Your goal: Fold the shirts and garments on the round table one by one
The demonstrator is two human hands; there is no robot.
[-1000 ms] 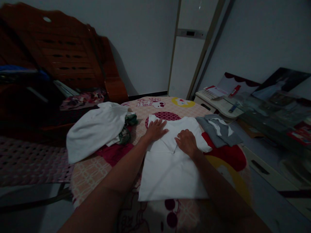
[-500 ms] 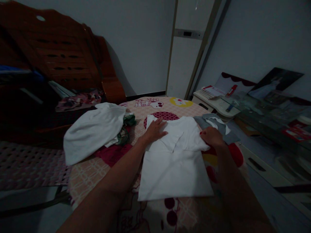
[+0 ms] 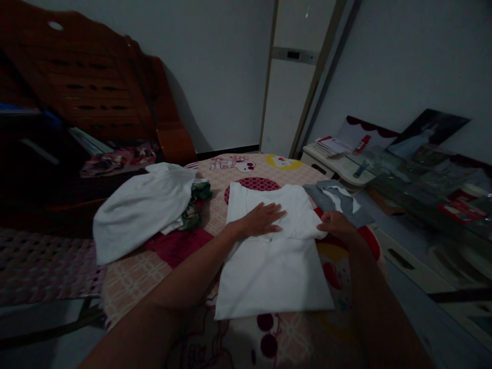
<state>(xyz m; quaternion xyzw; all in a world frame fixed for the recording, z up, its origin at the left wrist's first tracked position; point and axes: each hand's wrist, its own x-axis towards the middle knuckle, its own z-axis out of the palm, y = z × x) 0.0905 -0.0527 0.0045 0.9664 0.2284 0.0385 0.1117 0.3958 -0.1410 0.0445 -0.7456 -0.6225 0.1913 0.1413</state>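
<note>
A white T-shirt (image 3: 277,277) lies partly folded on the round table, its sleeves turned in across the upper part. My left hand (image 3: 263,220) rests flat on the folded upper part, fingers stretched out. At the right edge of the shirt, my right hand (image 3: 336,225) is closed, with its fingertips pinching the white cloth there. Just beyond that hand lies a grey garment (image 3: 323,192) with white strips on it.
The table wears a patterned cloth (image 3: 134,282). On its left is a heap of clothes with a white garment (image 3: 142,210) on top. A wooden bench (image 3: 96,92) stands behind on the left; a glass-topped cabinet (image 3: 415,189) stands on the right.
My left hand has slid to the right and slightly nearer across the shirt's folded upper part. My right hand stays at the right edge, a little lower.
</note>
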